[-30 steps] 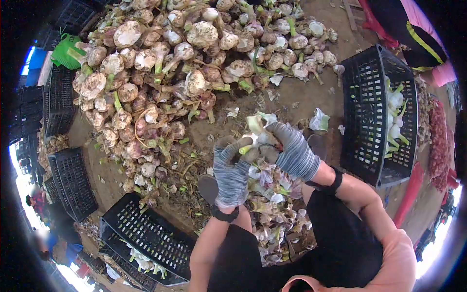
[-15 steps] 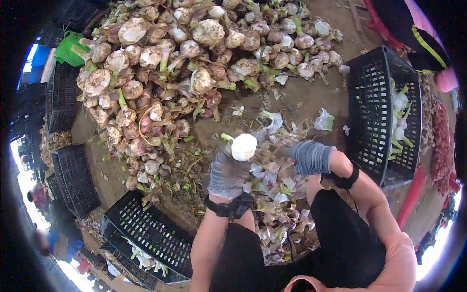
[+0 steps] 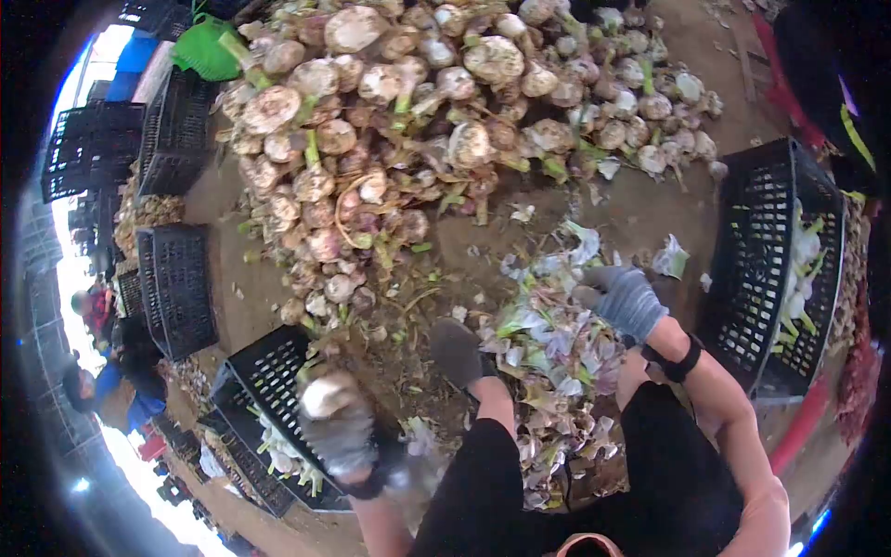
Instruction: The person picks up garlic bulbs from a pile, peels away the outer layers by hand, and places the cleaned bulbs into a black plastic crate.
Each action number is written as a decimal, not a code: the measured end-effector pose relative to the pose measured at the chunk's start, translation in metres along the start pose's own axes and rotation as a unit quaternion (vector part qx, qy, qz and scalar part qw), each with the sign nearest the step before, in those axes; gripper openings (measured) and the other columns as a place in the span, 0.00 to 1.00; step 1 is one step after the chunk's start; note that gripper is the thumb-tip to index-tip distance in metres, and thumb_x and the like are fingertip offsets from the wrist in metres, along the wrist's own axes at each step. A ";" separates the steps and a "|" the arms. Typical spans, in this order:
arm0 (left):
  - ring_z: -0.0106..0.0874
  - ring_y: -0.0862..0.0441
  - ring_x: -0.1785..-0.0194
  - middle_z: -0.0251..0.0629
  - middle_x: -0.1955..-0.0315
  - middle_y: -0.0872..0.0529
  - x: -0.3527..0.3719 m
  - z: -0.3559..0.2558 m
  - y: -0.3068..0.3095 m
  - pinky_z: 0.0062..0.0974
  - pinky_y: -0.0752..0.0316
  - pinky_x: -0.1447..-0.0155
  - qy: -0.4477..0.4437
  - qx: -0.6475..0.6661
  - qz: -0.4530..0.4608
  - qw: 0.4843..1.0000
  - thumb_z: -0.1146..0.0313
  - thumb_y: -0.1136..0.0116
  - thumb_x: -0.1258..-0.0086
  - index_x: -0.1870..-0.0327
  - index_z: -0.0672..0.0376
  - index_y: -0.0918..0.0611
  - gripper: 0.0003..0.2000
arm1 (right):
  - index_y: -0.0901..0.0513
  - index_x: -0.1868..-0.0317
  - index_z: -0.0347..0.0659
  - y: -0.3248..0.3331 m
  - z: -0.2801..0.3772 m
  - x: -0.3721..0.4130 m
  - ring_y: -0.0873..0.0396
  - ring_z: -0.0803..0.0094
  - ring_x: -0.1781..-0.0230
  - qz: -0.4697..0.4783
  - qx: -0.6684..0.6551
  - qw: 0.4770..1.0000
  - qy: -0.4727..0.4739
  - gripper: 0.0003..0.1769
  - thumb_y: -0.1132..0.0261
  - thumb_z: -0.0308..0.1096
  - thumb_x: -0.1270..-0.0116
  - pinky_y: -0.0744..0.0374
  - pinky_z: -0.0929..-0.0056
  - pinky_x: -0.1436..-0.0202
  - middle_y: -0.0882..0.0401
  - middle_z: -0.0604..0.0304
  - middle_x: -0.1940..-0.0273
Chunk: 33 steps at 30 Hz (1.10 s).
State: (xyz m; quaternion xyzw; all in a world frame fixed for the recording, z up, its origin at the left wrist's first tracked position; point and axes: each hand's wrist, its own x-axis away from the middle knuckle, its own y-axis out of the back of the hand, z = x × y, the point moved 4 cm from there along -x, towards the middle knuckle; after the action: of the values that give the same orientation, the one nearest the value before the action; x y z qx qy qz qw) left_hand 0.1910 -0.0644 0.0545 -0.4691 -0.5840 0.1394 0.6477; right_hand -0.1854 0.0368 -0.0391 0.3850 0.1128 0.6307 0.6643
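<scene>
My left hand (image 3: 339, 438), in a grey glove and smeared by motion, holds a white garlic bulb (image 3: 325, 397) above the rim of the lower-left black crate (image 3: 269, 367). White garlic with green stems (image 3: 278, 450) lies in that crate. My right hand (image 3: 629, 302), gloved too, is over the heap of peeled skins (image 3: 557, 339) between my legs. Its fingers are bent together; whether anything is inside them is hidden.
A large pile of unpeeled garlic (image 3: 380, 130) spreads ahead on the ground. At right stands a black crate (image 3: 756, 278) with white garlic inside. More black crates (image 3: 176, 288) and a green bag (image 3: 206, 48) are at left. People (image 3: 111, 371) are at far left.
My left hand has carried the garlic bulb from the middle, above the skins, left and down to the lower-left crate. My right hand stays over the skins. The view has shifted left.
</scene>
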 end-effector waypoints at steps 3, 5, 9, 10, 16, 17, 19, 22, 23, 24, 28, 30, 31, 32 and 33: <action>0.28 0.25 0.56 0.38 0.61 0.24 0.072 -0.085 0.017 0.28 0.28 0.57 -0.235 -0.022 -0.046 0.971 0.61 0.48 0.36 0.52 0.62 0.27 0.17 | 0.19 0.66 0.38 -0.008 -0.008 0.000 0.22 0.50 0.69 0.009 0.058 0.998 0.004 0.15 0.37 0.43 0.43 0.24 0.60 0.66 0.21 0.46 0.72; 0.31 0.24 0.53 0.40 0.57 0.22 0.107 -0.110 0.028 0.31 0.29 0.52 -0.341 -0.043 -0.071 0.937 0.59 0.49 0.36 0.50 0.65 0.28 0.20 | 0.19 0.63 0.39 -0.011 -0.011 0.003 0.22 0.50 0.68 0.012 0.045 0.999 0.007 0.15 0.36 0.42 0.44 0.25 0.59 0.65 0.21 0.46 0.70; 0.32 0.24 0.52 0.44 0.50 0.24 0.087 -0.113 0.035 0.31 0.28 0.51 -0.282 -0.222 0.042 0.933 0.57 0.51 0.33 0.45 0.66 0.30 0.23 | 0.24 0.49 0.42 -0.017 -0.010 0.004 0.22 0.47 0.63 0.061 0.052 0.997 -0.021 0.22 0.36 0.38 0.44 0.24 0.58 0.60 0.21 0.43 0.63; 0.32 0.24 0.53 0.46 0.49 0.25 0.068 -0.115 0.042 0.30 0.26 0.51 -0.256 -0.274 0.097 0.922 0.57 0.52 0.32 0.44 0.66 0.30 0.23 | 0.25 0.47 0.42 -0.014 -0.002 0.003 0.22 0.47 0.61 0.073 0.064 0.995 -0.012 0.23 0.36 0.38 0.44 0.24 0.59 0.59 0.22 0.42 0.61; 0.32 0.35 0.39 0.43 0.42 0.32 -0.107 -0.024 -0.023 0.28 0.35 0.38 -0.352 -0.713 -0.043 0.606 0.77 0.40 0.45 0.35 0.62 0.39 0.33 | 0.26 0.45 0.42 -0.029 -0.003 0.008 0.24 0.50 0.55 0.046 0.098 0.990 0.091 0.25 0.37 0.35 0.45 0.24 0.61 0.53 0.27 0.47 0.48; 0.32 0.33 0.41 0.42 0.43 0.31 -0.133 -0.028 -0.020 0.27 0.34 0.40 -0.363 -0.718 -0.043 0.593 0.78 0.40 0.45 0.35 0.62 0.38 0.33 | 0.27 0.45 0.43 -0.032 -0.005 0.007 0.24 0.49 0.55 0.052 0.078 0.991 0.092 0.25 0.37 0.35 0.45 0.25 0.60 0.52 0.27 0.46 0.49; 0.31 0.30 0.46 0.41 0.45 0.29 -0.176 -0.033 -0.015 0.24 0.32 0.43 -0.382 -0.726 -0.043 0.569 0.79 0.38 0.47 0.37 0.62 0.36 0.33 | 0.27 0.45 0.43 -0.035 -0.010 0.009 0.25 0.48 0.55 0.067 0.037 0.993 0.091 0.25 0.36 0.36 0.45 0.26 0.59 0.50 0.27 0.46 0.51; 0.28 0.28 0.55 0.38 0.53 0.26 -0.181 -0.021 -0.024 0.22 0.30 0.49 -0.360 -0.723 0.014 0.589 0.81 0.36 0.50 0.43 0.62 0.32 0.29 | 0.27 0.46 0.43 -0.031 0.007 0.002 0.25 0.49 0.56 0.049 0.066 0.988 0.131 0.25 0.37 0.40 0.44 0.25 0.59 0.51 0.26 0.46 0.53; 0.28 0.28 0.55 0.38 0.53 0.26 -0.173 -0.019 -0.022 0.23 0.30 0.49 -0.385 -0.760 0.012 0.524 0.80 0.36 0.49 0.44 0.62 0.32 0.28 | 0.27 0.46 0.42 -0.028 0.014 -0.001 0.25 0.49 0.56 0.061 0.051 0.990 0.117 0.25 0.36 0.40 0.44 0.26 0.59 0.51 0.26 0.46 0.52; 0.28 0.28 0.56 0.38 0.54 0.26 -0.165 -0.016 -0.018 0.24 0.29 0.50 -0.408 -0.791 0.009 0.456 0.78 0.36 0.49 0.45 0.62 0.32 0.28 | 0.27 0.46 0.42 -0.025 0.021 -0.003 0.25 0.49 0.56 0.075 0.037 0.991 0.101 0.25 0.36 0.40 0.44 0.26 0.59 0.51 0.26 0.45 0.52; 0.26 0.28 0.59 0.36 0.58 0.26 -0.116 0.045 -0.008 0.22 0.28 0.54 -0.372 -0.709 0.064 0.595 0.74 0.33 0.49 0.50 0.59 0.35 0.26 | 0.30 0.43 0.39 -0.019 0.048 -0.008 0.24 0.56 0.52 0.125 -0.190 0.974 0.020 0.29 0.37 0.47 0.40 0.27 0.61 0.48 0.25 0.48 0.49; 0.26 0.28 0.56 0.36 0.57 0.27 -0.084 0.105 -0.026 0.24 0.28 0.51 -0.256 -0.649 0.040 0.716 0.75 0.34 0.50 0.51 0.59 0.36 0.27 | 0.31 0.43 0.38 -0.017 0.062 -0.010 0.25 0.61 0.51 0.106 -0.282 0.954 0.014 0.30 0.38 0.49 0.39 0.27 0.63 0.48 0.24 0.51 0.50; 0.25 0.28 0.54 0.36 0.57 0.27 -0.073 0.130 -0.031 0.25 0.28 0.50 -0.202 -0.627 0.026 0.752 0.76 0.34 0.50 0.51 0.58 0.36 0.27 | 0.31 0.43 0.37 -0.019 0.066 -0.011 0.25 0.64 0.51 0.087 -0.312 0.946 0.016 0.30 0.38 0.49 0.38 0.27 0.65 0.48 0.24 0.52 0.51; 0.27 0.28 0.53 0.37 0.56 0.28 -0.075 0.145 -0.023 0.26 0.29 0.49 -0.223 -0.681 0.098 0.690 0.76 0.34 0.49 0.50 0.58 0.36 0.27 | 0.31 0.43 0.37 -0.021 0.067 -0.012 0.25 0.66 0.51 0.067 -0.340 0.938 0.020 0.30 0.39 0.49 0.38 0.27 0.67 0.48 0.24 0.54 0.52; 0.28 0.29 0.52 0.37 0.54 0.28 -0.075 0.161 -0.014 0.27 0.29 0.48 -0.242 -0.726 0.170 0.621 0.77 0.34 0.49 0.50 0.57 0.36 0.27 | 0.31 0.44 0.36 -0.028 0.061 -0.012 0.26 0.68 0.53 0.027 -0.398 0.917 0.005 0.28 0.39 0.48 0.37 0.27 0.69 0.49 0.24 0.55 0.53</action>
State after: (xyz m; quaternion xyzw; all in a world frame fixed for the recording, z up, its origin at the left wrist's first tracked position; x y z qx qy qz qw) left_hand 0.0224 -0.0546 -0.0016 -0.8269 -0.5408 -0.1142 -0.1034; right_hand -0.1283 0.0057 -0.0203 0.0881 -0.1549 0.6432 0.7447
